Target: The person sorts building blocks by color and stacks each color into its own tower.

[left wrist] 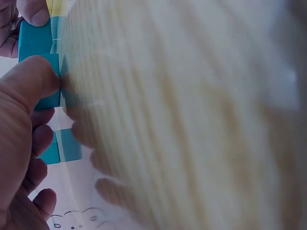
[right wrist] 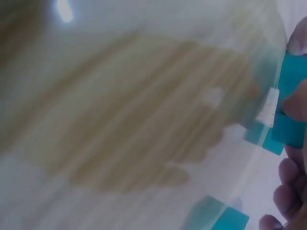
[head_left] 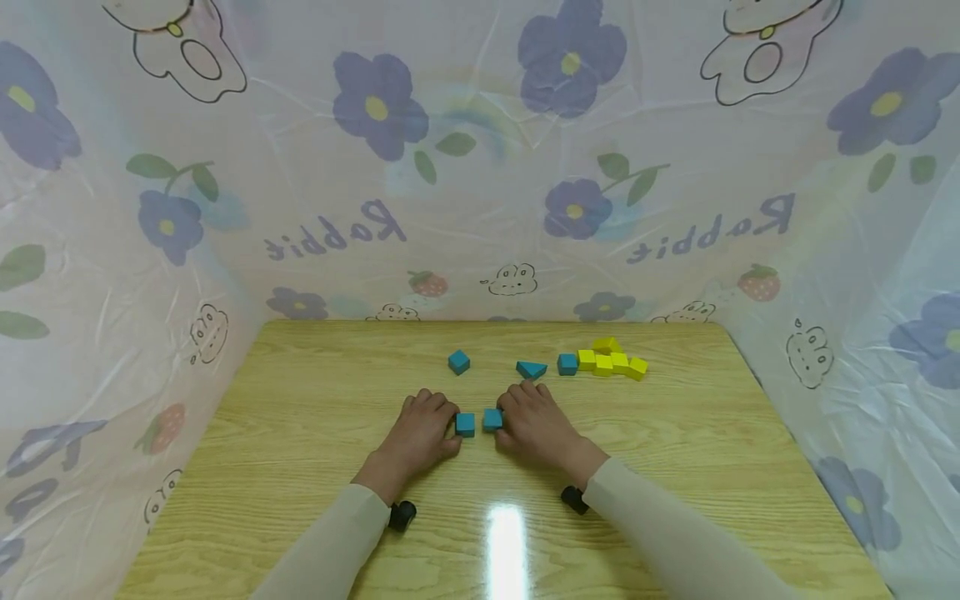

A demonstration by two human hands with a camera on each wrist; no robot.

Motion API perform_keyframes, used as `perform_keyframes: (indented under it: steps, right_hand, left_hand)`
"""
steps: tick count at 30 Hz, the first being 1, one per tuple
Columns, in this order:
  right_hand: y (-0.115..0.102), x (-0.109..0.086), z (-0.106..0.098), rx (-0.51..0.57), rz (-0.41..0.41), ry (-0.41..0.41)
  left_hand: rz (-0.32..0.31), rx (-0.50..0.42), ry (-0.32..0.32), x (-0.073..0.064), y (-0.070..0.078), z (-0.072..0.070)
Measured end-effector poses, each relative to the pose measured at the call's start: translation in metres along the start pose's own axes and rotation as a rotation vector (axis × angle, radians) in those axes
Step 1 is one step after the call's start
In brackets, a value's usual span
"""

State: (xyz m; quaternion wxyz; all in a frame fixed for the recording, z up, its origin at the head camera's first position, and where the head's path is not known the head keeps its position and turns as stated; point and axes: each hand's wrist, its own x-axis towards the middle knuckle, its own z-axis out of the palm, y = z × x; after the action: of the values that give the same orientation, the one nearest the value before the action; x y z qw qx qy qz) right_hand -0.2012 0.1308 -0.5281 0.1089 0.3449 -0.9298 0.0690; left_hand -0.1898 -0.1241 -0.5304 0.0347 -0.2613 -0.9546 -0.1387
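Observation:
Near the middle of the table, my left hand [head_left: 422,429] pinches a blue cube [head_left: 465,425] between thumb and fingers. Facing it, my right hand [head_left: 536,423] pinches a second blue cube [head_left: 492,419]. A narrow strip of table shows between the two cubes in the head view. The left thumb [left wrist: 41,79] lies across the near face of its cube [left wrist: 49,99] in the left wrist view. At the right edge of the right wrist view, the right thumb [right wrist: 296,101] presses its cube [right wrist: 289,132].
Beyond the hands lie a loose blue cube [head_left: 459,362] and a blue triangular block [head_left: 531,369]. Farther right, another blue cube [head_left: 567,364] stands beside several yellow blocks [head_left: 603,365]. Patterned cloth [head_left: 465,183] walls the wooden table [head_left: 315,375] at the back and sides.

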Motion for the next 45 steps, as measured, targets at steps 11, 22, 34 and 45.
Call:
perform_keyframes:
  steps: [11, 22, 34, 45]
  right_hand:
    - [-0.008, 0.005, 0.003, -0.028, -0.014, 0.002]
    - [-0.01, 0.007, 0.004, -0.043, -0.024, 0.016]
    - [-0.011, 0.008, 0.004, -0.057, -0.027, 0.022]
    - [-0.008, 0.012, -0.003, 0.033, 0.018, -0.039]
  left_hand:
    - [0.01, -0.012, 0.007, 0.001, 0.0, 0.0]
    - [0.007, -0.022, 0.005, 0.002, 0.0, 0.0]
    - [-0.017, 0.002, -0.011, 0.004, 0.0, 0.001]
    - [-0.017, -0.002, -0.018, 0.004, 0.0, 0.002]
